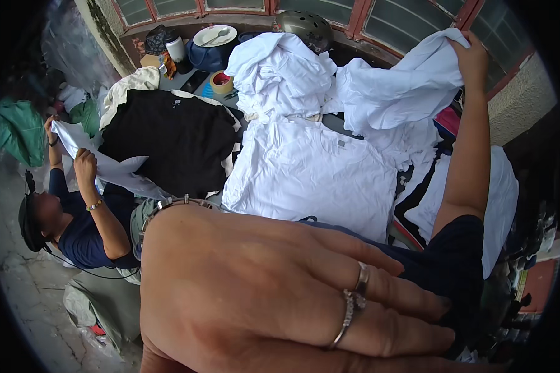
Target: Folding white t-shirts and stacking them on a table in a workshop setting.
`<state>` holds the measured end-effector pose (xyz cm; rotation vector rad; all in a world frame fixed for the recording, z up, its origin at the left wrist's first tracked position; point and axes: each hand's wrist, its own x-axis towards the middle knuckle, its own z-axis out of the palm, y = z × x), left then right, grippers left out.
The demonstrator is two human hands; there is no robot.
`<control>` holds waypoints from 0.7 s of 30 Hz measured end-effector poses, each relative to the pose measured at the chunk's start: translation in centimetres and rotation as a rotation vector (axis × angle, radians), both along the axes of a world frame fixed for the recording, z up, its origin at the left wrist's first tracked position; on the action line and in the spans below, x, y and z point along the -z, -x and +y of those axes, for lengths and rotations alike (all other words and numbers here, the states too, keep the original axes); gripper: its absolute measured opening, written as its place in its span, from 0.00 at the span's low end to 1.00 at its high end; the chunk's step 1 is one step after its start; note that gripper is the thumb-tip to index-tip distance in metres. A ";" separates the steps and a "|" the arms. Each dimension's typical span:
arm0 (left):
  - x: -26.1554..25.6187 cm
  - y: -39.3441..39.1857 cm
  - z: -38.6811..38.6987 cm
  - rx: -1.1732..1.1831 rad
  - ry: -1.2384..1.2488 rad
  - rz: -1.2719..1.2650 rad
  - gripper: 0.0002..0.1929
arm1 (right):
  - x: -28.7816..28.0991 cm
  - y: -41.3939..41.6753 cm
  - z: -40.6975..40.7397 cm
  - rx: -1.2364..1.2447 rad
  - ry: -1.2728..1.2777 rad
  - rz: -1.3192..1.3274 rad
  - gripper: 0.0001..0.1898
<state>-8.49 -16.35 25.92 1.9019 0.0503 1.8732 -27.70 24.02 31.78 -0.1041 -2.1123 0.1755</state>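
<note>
My left hand (270,284) is very close to the camera, back of the hand up, with rings on two fingers. Its fingers stretch to the right, and nothing shows in it; the palm is hidden. At the upper right my raised right hand (471,53) grips the edge of a crumpled white garment (401,91), whose rest hangs down to the left over other white cloth. Spread flat in front of me is a white T-shirt (312,172). Behind it stands a heap of crumpled white garments (282,74). A black shirt (168,135) lies to the left on lighter cloth.
At left, a co-worker (88,224) holds up a white cloth (107,163). Along the back are a bottle (176,49), a plate with a spoon (214,35), a tape roll (221,82) and a helmet (305,30) below barred windows. More white cloth (499,196) lies right.
</note>
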 end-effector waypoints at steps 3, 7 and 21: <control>0.1 -0.7 0.4 0.011 -0.012 -0.005 0.36 | -1.2 -1.8 -2.0 0.017 -0.001 0.057 0.19; -0.1 -0.7 0.8 0.066 0.000 -0.008 0.32 | -2.3 -4.8 -4.6 -0.143 0.023 0.162 0.18; -1.3 -0.3 1.5 0.012 0.096 0.069 0.20 | -0.1 -11.9 -15.8 -0.446 0.041 -0.770 0.20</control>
